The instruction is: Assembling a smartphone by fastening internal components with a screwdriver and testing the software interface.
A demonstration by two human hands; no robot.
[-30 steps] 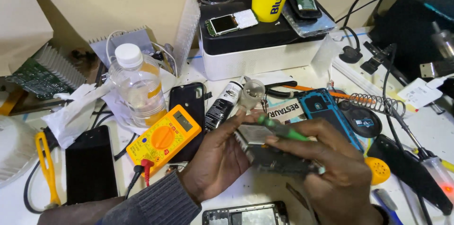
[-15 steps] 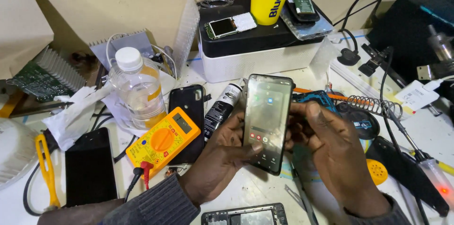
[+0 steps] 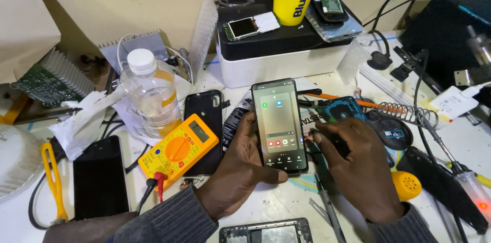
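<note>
A black smartphone (image 3: 280, 125) stands upright in the middle of the bench, its lit screen facing me with app icons showing. My left hand (image 3: 240, 169) grips it from the left side and underneath. My right hand (image 3: 358, 164) rests against the phone's right edge and holds a green-handled screwdriver (image 3: 323, 111) whose tip points up and left. A yellow multimeter (image 3: 178, 148) lies just left of my left hand, its red and black leads plugged in.
A clear plastic bottle (image 3: 151, 95) stands at the left, a black phone case (image 3: 204, 120) beside it. A dark phone (image 3: 99, 176) lies flat far left. A white and black box (image 3: 281, 54) sits behind. A phone frame (image 3: 266, 233) lies at the bottom edge. A soldering iron stand (image 3: 409, 115) is at right.
One second ago the phone lay face down and low in my hands with the screwdriver on its back. It has since been turned upright, screen lit and facing me.
</note>
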